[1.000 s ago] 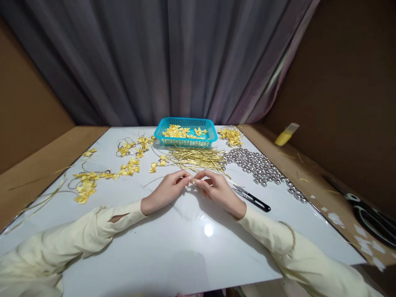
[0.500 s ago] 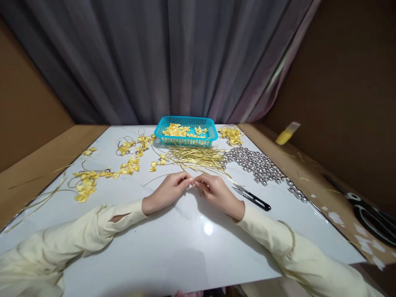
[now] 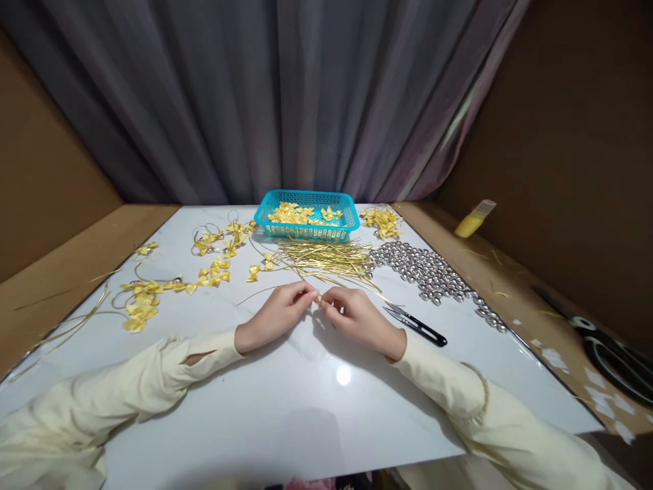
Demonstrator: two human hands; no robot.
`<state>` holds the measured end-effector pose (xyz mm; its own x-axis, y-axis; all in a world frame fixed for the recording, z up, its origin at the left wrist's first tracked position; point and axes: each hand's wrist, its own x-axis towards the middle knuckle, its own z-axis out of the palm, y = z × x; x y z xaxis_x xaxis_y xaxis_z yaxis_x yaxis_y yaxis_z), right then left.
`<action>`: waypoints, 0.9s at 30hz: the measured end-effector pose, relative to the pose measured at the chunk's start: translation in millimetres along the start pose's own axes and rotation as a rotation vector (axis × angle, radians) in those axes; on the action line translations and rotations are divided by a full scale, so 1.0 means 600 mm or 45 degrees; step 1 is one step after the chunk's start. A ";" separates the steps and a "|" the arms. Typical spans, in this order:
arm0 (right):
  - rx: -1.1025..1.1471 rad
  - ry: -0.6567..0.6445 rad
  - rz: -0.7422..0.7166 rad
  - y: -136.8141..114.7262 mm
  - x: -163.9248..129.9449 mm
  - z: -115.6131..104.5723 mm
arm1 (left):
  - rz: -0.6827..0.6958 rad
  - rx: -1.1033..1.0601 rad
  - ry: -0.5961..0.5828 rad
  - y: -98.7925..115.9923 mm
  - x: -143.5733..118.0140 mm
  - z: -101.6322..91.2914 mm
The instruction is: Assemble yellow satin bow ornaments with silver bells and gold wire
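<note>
Gold thin wire strip (image 3: 320,299) stays pinched between your left hand (image 3: 278,314) and right hand (image 3: 357,314), fingertips barely shifted from a second ago, over the white desk (image 3: 326,401), near black snips (image 3: 418,327).

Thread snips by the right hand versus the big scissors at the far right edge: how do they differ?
The thread snips are small and slim, lying on the white tabletop just beside the right hand. The big scissors are larger, with looped handles, lying off the white top on the brown board, away from both hands. Both have black handles and lie untouched.
</note>
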<state>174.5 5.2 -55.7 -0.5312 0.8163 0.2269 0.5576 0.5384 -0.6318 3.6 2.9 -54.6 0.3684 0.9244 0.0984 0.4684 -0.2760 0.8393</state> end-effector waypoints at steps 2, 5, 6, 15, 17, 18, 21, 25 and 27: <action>0.010 -0.011 0.008 0.000 0.000 0.000 | -0.001 0.002 0.011 -0.001 0.000 0.001; 0.026 -0.031 0.010 -0.001 0.000 -0.001 | -0.005 0.002 0.025 0.000 -0.001 0.001; 0.029 -0.034 0.011 -0.001 0.000 -0.001 | -0.005 0.001 0.028 0.000 -0.001 0.001; 0.049 -0.029 0.040 0.001 0.001 -0.005 | 0.032 0.002 0.054 0.000 -0.001 0.001; 0.053 -0.040 0.031 -0.001 0.000 -0.004 | 0.045 0.014 0.051 0.001 -0.002 0.001; 0.050 -0.042 0.026 -0.002 0.000 -0.004 | 0.054 0.023 0.051 0.001 -0.002 0.001; 0.029 -0.036 0.003 -0.006 -0.002 -0.003 | 0.091 0.061 0.064 0.004 -0.004 0.001; -0.008 -0.007 -0.022 -0.008 -0.004 -0.003 | 0.128 0.085 0.069 0.004 -0.006 0.001; -0.009 0.016 -0.020 -0.008 -0.005 -0.003 | 0.120 0.062 0.056 0.002 -0.005 0.001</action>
<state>174.3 0.5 -51.9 -0.5323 0.8100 0.2461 0.5533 0.5529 -0.6230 3.6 -0.3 -54.4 0.3773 0.9042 0.2002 0.4719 -0.3737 0.7985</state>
